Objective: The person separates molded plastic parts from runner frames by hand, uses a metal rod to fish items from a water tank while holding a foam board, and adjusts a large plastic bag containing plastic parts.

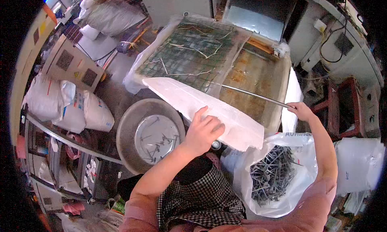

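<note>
My left hand (203, 132) rests on a white foam-like board (238, 125), its fingers apart and slightly bent. The board lies along the near side of a shallow tank (278, 90) that holds brownish liquid. In my right hand (301, 111) is the end of a thin metal rod (256, 95), fingers wrapped round it. The rod reaches left across the tank towards a green mesh (189, 50), where its far tip is hard to make out. Pale strips (207, 54) lie scattered on the mesh.
Grey elongated pieces fill a white plastic bag (308, 163) near my right arm. A round basin (125, 139) with several similar pieces stands to the left. White sacks (68, 109) sit beyond it on a metal frame. A dark red stand (348, 107) is at the right.
</note>
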`<state>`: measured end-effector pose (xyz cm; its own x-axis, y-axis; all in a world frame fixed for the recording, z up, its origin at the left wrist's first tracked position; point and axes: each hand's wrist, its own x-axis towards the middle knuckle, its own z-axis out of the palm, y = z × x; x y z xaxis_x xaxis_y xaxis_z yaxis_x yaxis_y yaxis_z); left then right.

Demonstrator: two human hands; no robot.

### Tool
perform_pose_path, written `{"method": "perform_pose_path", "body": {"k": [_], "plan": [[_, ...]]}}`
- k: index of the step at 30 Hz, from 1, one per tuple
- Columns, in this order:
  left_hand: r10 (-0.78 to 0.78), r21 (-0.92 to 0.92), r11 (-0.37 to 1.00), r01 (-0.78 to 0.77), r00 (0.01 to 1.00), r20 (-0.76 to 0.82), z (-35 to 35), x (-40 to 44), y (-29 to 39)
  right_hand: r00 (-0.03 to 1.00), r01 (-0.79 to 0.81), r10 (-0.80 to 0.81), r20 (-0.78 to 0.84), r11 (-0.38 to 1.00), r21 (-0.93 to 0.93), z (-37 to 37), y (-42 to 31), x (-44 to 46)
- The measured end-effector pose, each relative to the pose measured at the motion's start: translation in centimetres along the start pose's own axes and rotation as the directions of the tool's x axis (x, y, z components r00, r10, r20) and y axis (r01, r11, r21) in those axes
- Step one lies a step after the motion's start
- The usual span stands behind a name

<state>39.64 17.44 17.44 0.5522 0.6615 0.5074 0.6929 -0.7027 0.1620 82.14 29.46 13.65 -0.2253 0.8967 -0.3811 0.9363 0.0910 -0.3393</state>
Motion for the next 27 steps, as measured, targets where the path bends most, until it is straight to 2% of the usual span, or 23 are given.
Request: {"method": "perform_pose_path", "body": {"k": [4,8,12,14,19,22,27], "plan": [[0.036,0.006,0.999,-0.036,0.999,0.009,0.0,-0.5,1.2,0.996,0.057,-0.051,-0.078,0.996,0.076,1.4,1.1,1.2],[0.091,0.076,0.993,-0.094,0.995,0.045,0.0,-0.9,2.1,0.995,0.029,-0.029,-0.094,1.000,0.005,1.1,0.2,1.7],[0.062,0.054,0.997,-0.063,0.998,0.023,-0.4,-1.6,1.6,0.994,0.089,-0.089,-0.059,0.996,0.004,-1.5,0.6,0.3],[0.088,0.062,0.994,-0.089,0.996,0.020,-0.5,-1.6,1.6,0.999,0.040,-0.038,-0.038,0.998,0.044,-2.4,0.8,-0.7],[0.093,0.049,0.995,-0.092,0.995,-0.028,0.3,-1.6,1.7,0.999,0.043,-0.042,-0.008,0.990,0.137,-0.4,2.0,0.6],[0.097,0.023,0.995,-0.096,0.994,-0.044,0.3,-1.3,1.6,0.991,0.132,-0.130,-0.022,0.986,0.103,1.7,1.8,3.0],[0.088,0.023,0.996,-0.088,0.996,-0.033,0.6,-1.4,1.4,0.993,0.121,-0.121,0.009,0.991,-0.057,4.4,-1.9,6.9]]}}
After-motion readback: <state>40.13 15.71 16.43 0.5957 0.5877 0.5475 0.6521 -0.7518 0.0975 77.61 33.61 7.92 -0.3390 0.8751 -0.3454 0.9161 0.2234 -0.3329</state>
